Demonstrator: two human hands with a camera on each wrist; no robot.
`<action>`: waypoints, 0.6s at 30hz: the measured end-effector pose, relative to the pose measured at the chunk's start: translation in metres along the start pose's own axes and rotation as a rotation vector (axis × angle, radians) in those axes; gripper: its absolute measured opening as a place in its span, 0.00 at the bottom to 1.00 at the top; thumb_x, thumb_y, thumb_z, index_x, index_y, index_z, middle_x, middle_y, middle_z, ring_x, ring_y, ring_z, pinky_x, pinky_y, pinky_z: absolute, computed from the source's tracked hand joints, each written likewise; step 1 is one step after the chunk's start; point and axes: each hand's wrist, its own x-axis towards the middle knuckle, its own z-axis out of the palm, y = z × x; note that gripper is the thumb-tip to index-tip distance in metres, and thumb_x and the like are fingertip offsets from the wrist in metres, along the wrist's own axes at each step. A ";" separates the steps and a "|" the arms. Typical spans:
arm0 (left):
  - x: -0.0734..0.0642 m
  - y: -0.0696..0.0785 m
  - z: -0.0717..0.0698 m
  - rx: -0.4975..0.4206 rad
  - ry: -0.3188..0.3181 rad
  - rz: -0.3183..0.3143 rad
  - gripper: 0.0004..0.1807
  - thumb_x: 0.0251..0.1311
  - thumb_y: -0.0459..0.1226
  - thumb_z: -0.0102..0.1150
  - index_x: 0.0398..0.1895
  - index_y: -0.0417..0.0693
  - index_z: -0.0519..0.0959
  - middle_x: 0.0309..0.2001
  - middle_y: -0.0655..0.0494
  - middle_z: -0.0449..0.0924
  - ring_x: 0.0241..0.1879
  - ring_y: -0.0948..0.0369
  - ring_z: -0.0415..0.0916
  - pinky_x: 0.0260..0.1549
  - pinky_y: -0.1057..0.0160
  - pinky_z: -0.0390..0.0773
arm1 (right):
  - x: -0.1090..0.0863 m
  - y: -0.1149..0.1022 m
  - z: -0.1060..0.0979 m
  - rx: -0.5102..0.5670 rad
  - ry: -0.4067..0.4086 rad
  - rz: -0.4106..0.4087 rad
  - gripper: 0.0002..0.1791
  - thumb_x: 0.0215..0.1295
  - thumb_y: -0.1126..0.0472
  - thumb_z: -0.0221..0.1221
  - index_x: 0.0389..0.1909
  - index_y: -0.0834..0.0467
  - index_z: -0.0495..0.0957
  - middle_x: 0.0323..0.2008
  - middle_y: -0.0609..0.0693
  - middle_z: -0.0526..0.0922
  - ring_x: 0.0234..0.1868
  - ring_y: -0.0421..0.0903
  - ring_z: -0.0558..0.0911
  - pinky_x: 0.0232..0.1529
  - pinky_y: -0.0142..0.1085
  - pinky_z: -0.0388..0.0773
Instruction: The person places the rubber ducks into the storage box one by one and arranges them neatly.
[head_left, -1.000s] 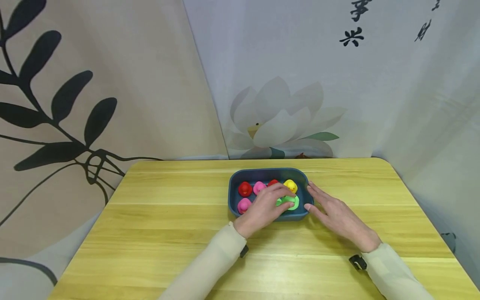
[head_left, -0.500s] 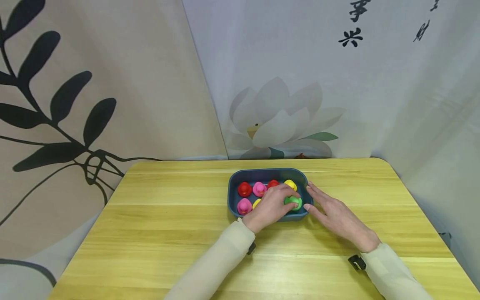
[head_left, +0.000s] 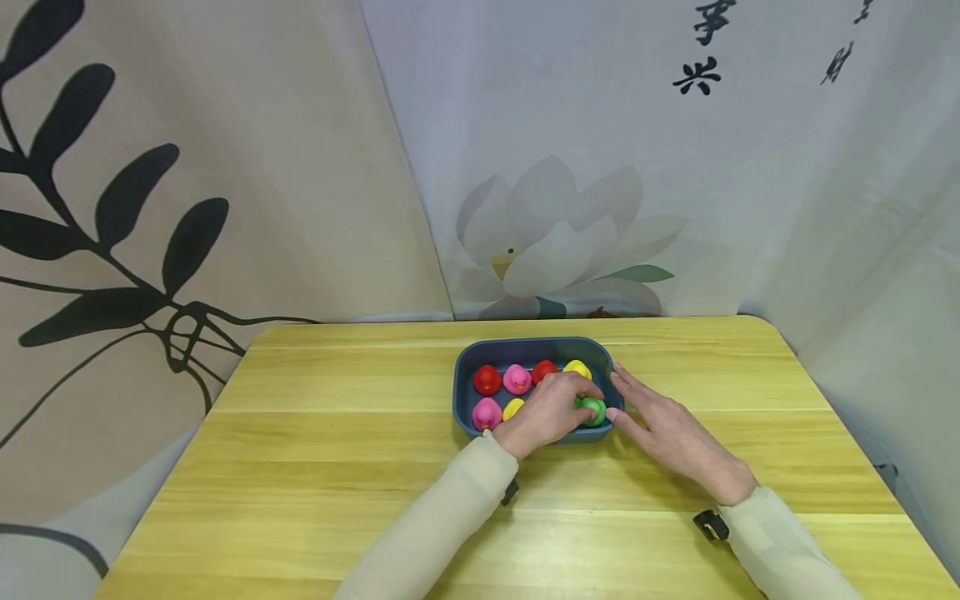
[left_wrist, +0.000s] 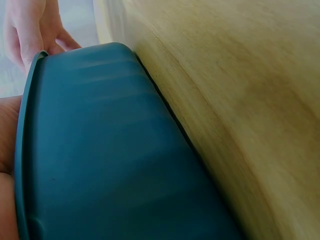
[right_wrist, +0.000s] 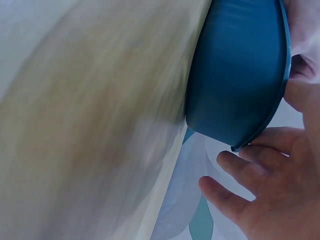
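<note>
A dark blue rectangular tray [head_left: 525, 348] stands near the table's far edge and holds several rubber ducks. My left hand [head_left: 551, 410] reaches inside, its thumb and fingers around a green duck [head_left: 596, 412] at the right end. At the tray's right end my right hand [head_left: 675, 432] touches the rim with extended fingers, as the right wrist view also shows on the tray wall [right_wrist: 240, 70]. Behind lie a red duck [head_left: 487, 380], a pink duck [head_left: 517, 379], another red one and a yellow duck [head_left: 577, 368]. The left hand partly covers a nearer yellow duck [head_left: 513, 408].
A second pink duck [head_left: 486, 414] sits in the tray's near left corner. The wooden table [head_left: 337, 467] extends around the tray. Behind it hangs a printed cloth [head_left: 585, 108] with leaves, a lotus and characters.
My left hand has shifted to the right inside the tray, and the green duck with it. More of the near yellow and pink ducks shows. My right hand stays at the rim.
</note>
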 end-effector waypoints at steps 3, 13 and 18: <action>0.003 -0.001 0.000 -0.007 -0.010 -0.012 0.13 0.65 0.36 0.71 0.52 0.46 0.88 0.45 0.59 0.88 0.45 0.63 0.81 0.46 0.74 0.77 | 0.000 -0.001 0.000 0.002 -0.002 0.000 0.40 0.82 0.41 0.47 0.80 0.64 0.56 0.81 0.59 0.53 0.75 0.65 0.65 0.69 0.62 0.68; 0.010 -0.006 0.003 0.037 -0.029 -0.005 0.12 0.64 0.36 0.72 0.50 0.48 0.89 0.44 0.60 0.90 0.44 0.64 0.82 0.44 0.72 0.77 | 0.000 0.000 0.000 0.012 -0.011 0.013 0.41 0.81 0.38 0.47 0.80 0.64 0.57 0.81 0.59 0.53 0.76 0.63 0.63 0.70 0.61 0.67; 0.011 -0.007 0.004 0.064 -0.042 -0.003 0.12 0.64 0.36 0.72 0.50 0.49 0.89 0.43 0.62 0.89 0.43 0.66 0.81 0.43 0.73 0.77 | 0.001 0.000 0.000 0.010 -0.012 0.013 0.41 0.81 0.38 0.46 0.80 0.64 0.57 0.81 0.59 0.53 0.76 0.64 0.63 0.70 0.61 0.67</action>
